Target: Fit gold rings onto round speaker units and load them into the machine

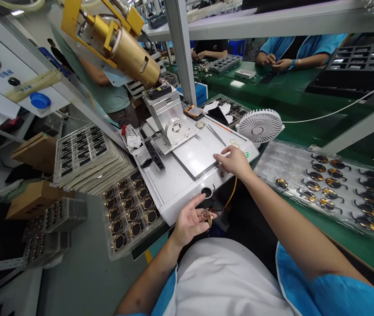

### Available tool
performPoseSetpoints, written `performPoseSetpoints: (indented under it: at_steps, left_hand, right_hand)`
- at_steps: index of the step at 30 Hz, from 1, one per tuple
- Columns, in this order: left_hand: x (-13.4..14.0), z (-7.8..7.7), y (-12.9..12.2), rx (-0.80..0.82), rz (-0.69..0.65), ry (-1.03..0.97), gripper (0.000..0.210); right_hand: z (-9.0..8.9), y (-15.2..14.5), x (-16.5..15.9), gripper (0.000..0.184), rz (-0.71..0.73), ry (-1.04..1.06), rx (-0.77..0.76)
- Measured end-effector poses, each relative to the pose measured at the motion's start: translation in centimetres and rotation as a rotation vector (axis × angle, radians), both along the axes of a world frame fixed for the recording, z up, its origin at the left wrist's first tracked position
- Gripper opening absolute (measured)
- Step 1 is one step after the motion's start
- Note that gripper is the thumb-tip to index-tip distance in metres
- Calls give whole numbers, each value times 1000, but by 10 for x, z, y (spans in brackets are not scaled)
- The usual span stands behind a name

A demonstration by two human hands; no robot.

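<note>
My left hand (188,224) is held palm up in front of the machine base, its thumb and fingers closed on a gold-rimmed watch case (209,218). Beside the front right of the white base (154,186) is my right hand (235,161), back upward and fingers bent together. A small dark piece shows under those fingertips, but what it is cannot be made out. On the front face, between the hands, is a dark round opening (207,192) with a pale rim. Tweezers (216,134) and yellow rings (235,142) lie on the base beyond my right hand.
A gold press head (131,57) hangs over a metal fixture (177,127). Trays of gold-rimmed round parts (131,210) stand left; a clear tray (269,162) with dark round parts lies right. A white fan (259,125) stands behind. Co-workers sit across the green bench.
</note>
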State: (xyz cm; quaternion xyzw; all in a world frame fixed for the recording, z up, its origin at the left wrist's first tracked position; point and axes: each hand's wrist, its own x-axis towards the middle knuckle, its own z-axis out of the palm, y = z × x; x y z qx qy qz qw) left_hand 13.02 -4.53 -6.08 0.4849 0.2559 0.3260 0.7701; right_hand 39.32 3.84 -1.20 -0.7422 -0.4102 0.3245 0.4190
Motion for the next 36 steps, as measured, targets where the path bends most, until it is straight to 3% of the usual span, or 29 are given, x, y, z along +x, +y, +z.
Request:
performPoseSetpoints:
  at_steps: [3,7,10,14,20,24,31,36]
  left_hand:
    - [-3,2,-6,169,70,95,91]
    - [5,-1,-10,528,90,281,96]
    - [16,-3,-10,698,41,371,96]
    - [25,-2,-8,639,-7,359,85]
    - [21,9,-2,512,10,183,79]
    - [18,7,2,565,-40,216,78]
    - [15,7,6,624,-122,313,72]
    - [14,7,6,467,-35,183,71]
  right_hand:
    - [-9,-32,-11,30,-7,-42,121]
    - [-23,-86,-45,49,232,385,159]
    - [-28,-108,-64,61,227,643,179]
    - [-27,-109,-59,51,139,720,174]
    - [-18,-108,-40,43,210,627,132]
    - [-14,-110,-38,39,232,565,113]
    - [-19,-110,-38,45,234,688,85]
    - [-21,-114,-42,42,195,748,115]
